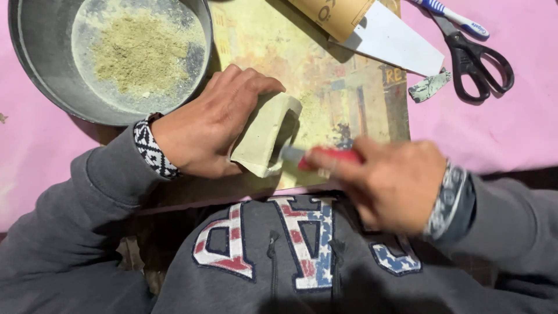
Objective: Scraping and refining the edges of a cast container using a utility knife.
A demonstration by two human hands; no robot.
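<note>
Nearest: grey hooded sweatshirt (pixel 302 261) with red, white and blue lettering, filling the lower edge of the view.

Right hand (pixel 395 183): clenched around a red-handled tool (pixel 328 157), blurred; pale tip of the tool at the lower edge of the block. Patterned cuff at the wrist.

Left hand (pixel 206 131): grasping a pale green block (pixel 267 136), fingers over its top, thumb side toward the body. Block tilted, resting on a yellowish printed board (pixel 325 75) dusted with pale powder.

Beyond the left hand: round grey metal pan (pixel 35 64) holding a heap of greenish powder (pixel 139 52), just beside the board.

Farthest, upper right: white sheet (pixel 395 40) under a brown sheet corner, black-handled scissors (pixel 474 58), blue and white toothbrush (pixel 456 16), all on the pink-covered surface (pixel 511 134).
</note>
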